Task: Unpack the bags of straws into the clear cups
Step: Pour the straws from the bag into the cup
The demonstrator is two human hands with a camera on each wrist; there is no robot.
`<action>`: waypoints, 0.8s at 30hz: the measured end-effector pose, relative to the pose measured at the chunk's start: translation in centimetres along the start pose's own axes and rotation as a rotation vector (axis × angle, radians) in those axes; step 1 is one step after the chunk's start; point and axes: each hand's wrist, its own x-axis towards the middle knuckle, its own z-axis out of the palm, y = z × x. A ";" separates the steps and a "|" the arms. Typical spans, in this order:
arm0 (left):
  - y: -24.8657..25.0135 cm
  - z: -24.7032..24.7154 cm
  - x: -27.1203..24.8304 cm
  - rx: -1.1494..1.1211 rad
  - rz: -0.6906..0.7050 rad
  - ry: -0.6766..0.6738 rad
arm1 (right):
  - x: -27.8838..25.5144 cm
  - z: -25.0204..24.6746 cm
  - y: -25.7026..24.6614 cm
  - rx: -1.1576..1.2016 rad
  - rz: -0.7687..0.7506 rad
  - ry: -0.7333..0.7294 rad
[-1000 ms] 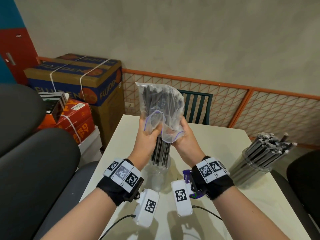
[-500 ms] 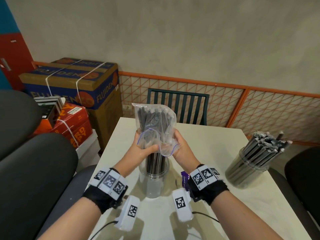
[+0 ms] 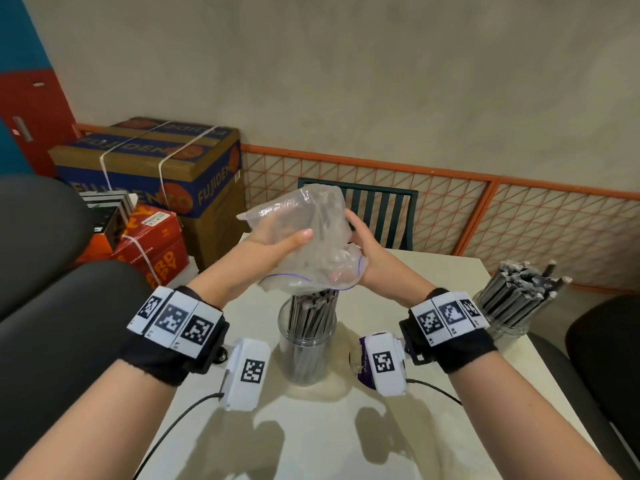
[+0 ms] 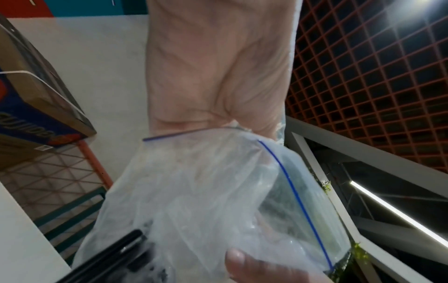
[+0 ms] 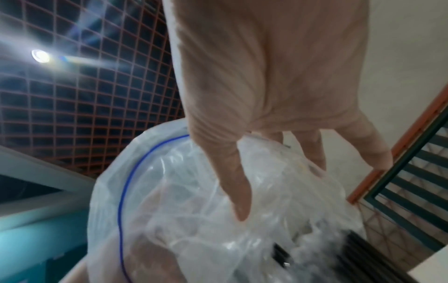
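Both hands [image 3: 277,242] grip the bag [image 3: 308,237], now emptied, straws [image 3: 311,310] dropped into the cup [image 3: 306,355].

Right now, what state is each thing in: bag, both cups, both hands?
Bag: open, mouth down over the near cup, crumpled, looks emptied.
Near cup: upright, filled with dark straws.
Far cup: upright, packed with straws.
Left hand: holds the bag.
Right hand: holds the bag.
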 end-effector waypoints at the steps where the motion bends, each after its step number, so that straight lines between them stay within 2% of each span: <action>1: 0.3 0.1 0.0 0.010 0.009 0.022 | -0.2 0.0 -0.1 -0.017 0.007 0.010; 3: 0.8 0.2 -0.3 0.031 0.028 0.064 | -0.7 -0.1 -0.2 -0.032 0.029 0.052; 6: 2.4 0.5 -0.8 0.003 0.113 0.122 | -1.2 -0.6 -1.2 0.053 -0.080 0.167; 10: 4.7 1.5 -1.5 0.076 0.132 0.042 | -1.4 -0.5 -2.5 0.018 -0.213 0.193; 11: 4.9 1.6 -1.6 0.097 0.119 0.066 | -1.6 -0.6 -2.8 -0.004 -0.231 0.226; 13: 5.4 1.7 -1.5 0.089 0.132 0.207 | -1.9 -0.9 -3.6 -0.025 -0.313 0.339; 15: 6.2 1.8 -1.8 -0.013 0.137 0.326 | -2.8 -1.5 -4.5 -0.036 -0.418 0.477; 17: 7.0 1.9 -2.0 -0.161 0.122 0.342 | -4.4 -2.1 -4.7 -0.188 -0.512 0.609; 19: 7.6 2.1 -2.5 -0.245 0.123 0.332 | -6.9 -2.8 -3.8 -0.424 -0.559 0.655; 21: 7.6 2.5 -2.6 -0.307 0.133 0.297 | -9.4 -3.5 -1.8 -0.655 -0.516 0.522; 24: 7.1 4.4 -2.9 -0.287 0.116 0.220 | -13.5 -4.6 -1.1 -0.731 -0.191 0.131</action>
